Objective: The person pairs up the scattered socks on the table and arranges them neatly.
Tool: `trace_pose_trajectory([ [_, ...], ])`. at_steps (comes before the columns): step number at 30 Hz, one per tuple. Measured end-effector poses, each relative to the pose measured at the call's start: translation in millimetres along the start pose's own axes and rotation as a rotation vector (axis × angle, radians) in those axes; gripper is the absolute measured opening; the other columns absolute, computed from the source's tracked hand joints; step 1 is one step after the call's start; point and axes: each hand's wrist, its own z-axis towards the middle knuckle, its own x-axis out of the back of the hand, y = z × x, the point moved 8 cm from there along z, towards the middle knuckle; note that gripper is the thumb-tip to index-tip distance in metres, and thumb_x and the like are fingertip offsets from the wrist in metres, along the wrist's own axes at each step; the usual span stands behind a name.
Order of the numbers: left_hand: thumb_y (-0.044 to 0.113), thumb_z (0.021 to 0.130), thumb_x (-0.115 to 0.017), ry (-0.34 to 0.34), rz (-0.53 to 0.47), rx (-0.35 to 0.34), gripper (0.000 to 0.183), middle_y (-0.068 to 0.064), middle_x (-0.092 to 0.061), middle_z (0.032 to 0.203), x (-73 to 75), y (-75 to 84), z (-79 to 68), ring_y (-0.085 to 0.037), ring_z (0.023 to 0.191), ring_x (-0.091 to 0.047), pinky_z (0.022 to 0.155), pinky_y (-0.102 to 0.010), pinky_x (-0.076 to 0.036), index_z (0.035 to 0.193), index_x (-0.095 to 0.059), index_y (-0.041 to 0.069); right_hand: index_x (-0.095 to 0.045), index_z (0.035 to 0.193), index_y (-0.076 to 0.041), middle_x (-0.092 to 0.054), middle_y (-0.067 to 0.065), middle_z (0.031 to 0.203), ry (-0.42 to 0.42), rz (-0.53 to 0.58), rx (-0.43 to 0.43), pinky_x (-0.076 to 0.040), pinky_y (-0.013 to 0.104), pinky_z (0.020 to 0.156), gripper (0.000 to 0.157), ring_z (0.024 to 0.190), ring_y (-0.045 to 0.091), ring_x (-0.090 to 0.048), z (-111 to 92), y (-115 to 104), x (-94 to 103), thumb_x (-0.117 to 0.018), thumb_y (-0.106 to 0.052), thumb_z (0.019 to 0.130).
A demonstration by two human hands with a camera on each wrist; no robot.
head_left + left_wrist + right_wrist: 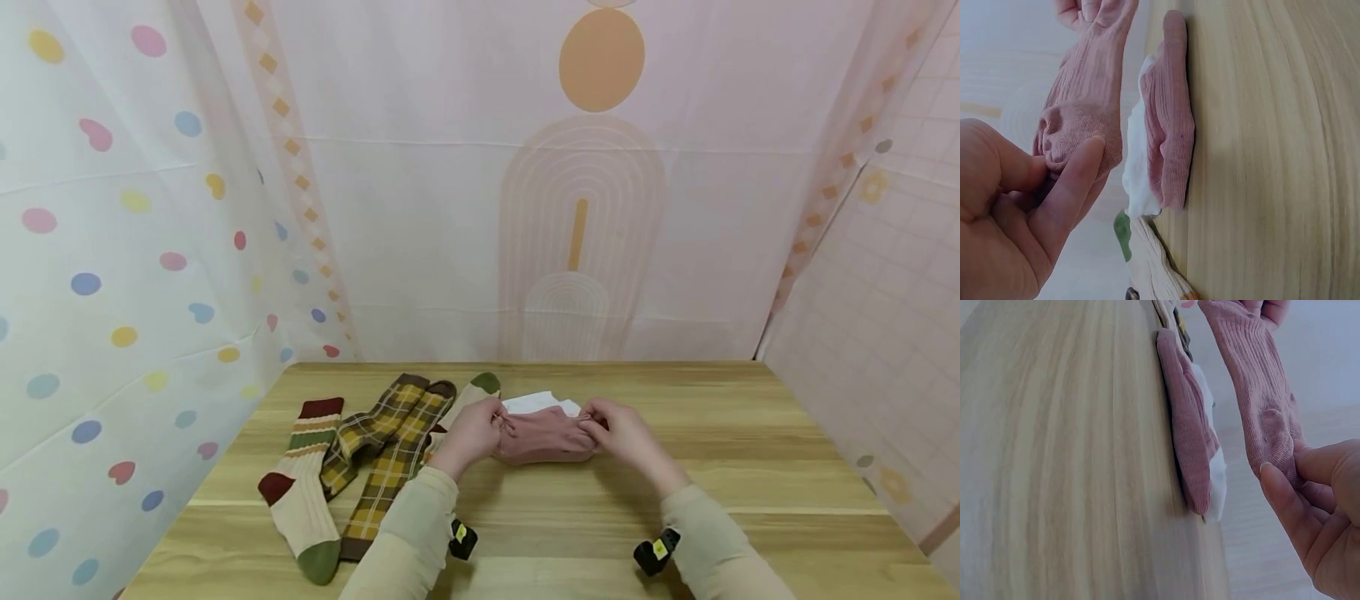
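Observation:
A ribbed pink sock point(1088, 81) is stretched sideways between my two hands, held up above the table. My left hand point(472, 432) pinches one end between thumb and fingers. At the other end, my right hand point(624, 432) pinches the sock the same way. Below it, a second pink sock point(1188, 431) lies on the wooden table, seen in both wrist views. A white sock point(531, 402) lies just behind that one, partly hidden by the pink.
To the left lie brown and yellow plaid socks point(393, 462) and a cream striped sock point(303, 492) with a green toe. Another cream sock with a green end point(486, 383) lies partly behind my left hand. Patterned curtains point(420, 208) hang behind the table point(712, 475).

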Motion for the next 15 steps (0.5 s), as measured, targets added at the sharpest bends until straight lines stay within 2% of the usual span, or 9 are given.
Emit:
trace_pose_trajectory([
  [7,-0.004,0.095,-0.052,-0.006,0.135,-0.044,0.016,-0.003,-0.065,0.08,-1.0,3.1,1.7,-0.014,0.066,-0.056,0.058,-0.029,-0.047,0.088,-0.059,0.008,-0.064,0.089,-0.009,-0.06,-0.006,0.075,-0.018,0.005,0.013,-0.046,0.027,0.062,0.009,0.067,0.007,-0.052,1.7,-2.9,-4.3,-0.069,-0.003,0.091],
  [11,-0.001,0.094,-0.056,-0.005,0.223,-0.065,0.013,-0.005,-0.067,0.083,-1.4,3.2,2.5,-0.016,0.07,-0.055,0.063,-0.032,-0.048,0.087,-0.061,0.008,-0.064,0.088,-0.009,-0.061,-0.006,0.076,-0.024,0.015,0.037,-0.046,0.027,0.063,0.008,0.069,0.006,-0.053,1.6,-3.0,-7.7,-0.07,-0.004,0.091],
  [15,-0.001,0.093,-0.057,-0.015,0.251,-0.048,0.01,-0.007,-0.066,0.084,-3.4,-1.6,4.1,-0.018,0.07,-0.054,0.066,-0.034,-0.048,0.088,-0.062,0.006,-0.064,0.088,-0.009,-0.061,-0.007,0.076,-0.025,0.014,0.044,-0.046,0.027,0.064,0.007,0.069,0.006,-0.053,1.5,-0.6,-10.3,-0.07,-0.005,0.091],
])
